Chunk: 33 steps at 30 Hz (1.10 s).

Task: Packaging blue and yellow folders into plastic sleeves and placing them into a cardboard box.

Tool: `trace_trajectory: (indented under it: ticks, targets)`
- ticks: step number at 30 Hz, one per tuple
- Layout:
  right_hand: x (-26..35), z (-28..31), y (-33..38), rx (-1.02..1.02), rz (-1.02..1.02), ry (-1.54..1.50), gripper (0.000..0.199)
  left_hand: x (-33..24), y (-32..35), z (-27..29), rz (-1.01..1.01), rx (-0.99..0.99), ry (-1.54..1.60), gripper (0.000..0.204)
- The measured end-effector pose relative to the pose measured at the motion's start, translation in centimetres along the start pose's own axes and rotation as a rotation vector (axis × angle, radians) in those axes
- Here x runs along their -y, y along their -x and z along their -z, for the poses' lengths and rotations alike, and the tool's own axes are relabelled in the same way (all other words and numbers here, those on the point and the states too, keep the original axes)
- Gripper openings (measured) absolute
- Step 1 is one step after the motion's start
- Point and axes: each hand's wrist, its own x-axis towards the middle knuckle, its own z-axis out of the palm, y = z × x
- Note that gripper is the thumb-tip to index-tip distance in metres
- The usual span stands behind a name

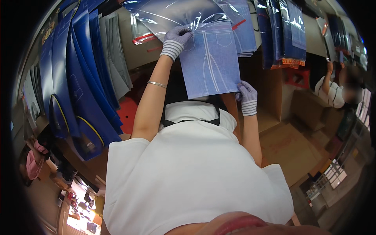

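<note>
A light blue sheet [210,58] printed like denim trousers hangs in front of me, its top edge meeting a clear plastic bag [172,13]. My left hand [176,41], in a grey glove with a striped cuff, is closed at the sheet's upper left, where the plastic wrinkles toward the fingertips. Its grip seems to be on the bag's edge; whether it pinches the sheet too, I cannot tell. My right hand [246,96], gloved alike, pinches the sheet's lower right corner. Behind the sheet lies a stack of similar denim-print pieces [244,31], with a red strip near it.
Blue bags with yellow cord handles [78,90] and grey sheets [113,55] line the left side. Packed dark blue pieces [284,31] lie at the far right, above a red stool [295,78]. An open cardboard box [270,94] stands right. Other people work at both sides.
</note>
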Motion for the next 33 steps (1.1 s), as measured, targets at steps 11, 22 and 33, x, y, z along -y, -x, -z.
trace_trajectory:
  ticks: [11,22,33]
  targets:
    - [-0.6,0.8,-1.7,0.015,-0.035,-0.093,0.022,-1.6,0.3,0.3,-0.007,-0.006,0.124,0.018]
    - [7.2,-9.0,-14.3,0.572,0.205,-0.436,0.057,-2.8,3.1,1.0,0.043,0.134,0.034,0.019]
    - [-1.3,-14.1,-10.7,0.631,0.678,0.865,0.024,11.6,13.5,4.6,0.867,0.014,0.266,0.03]
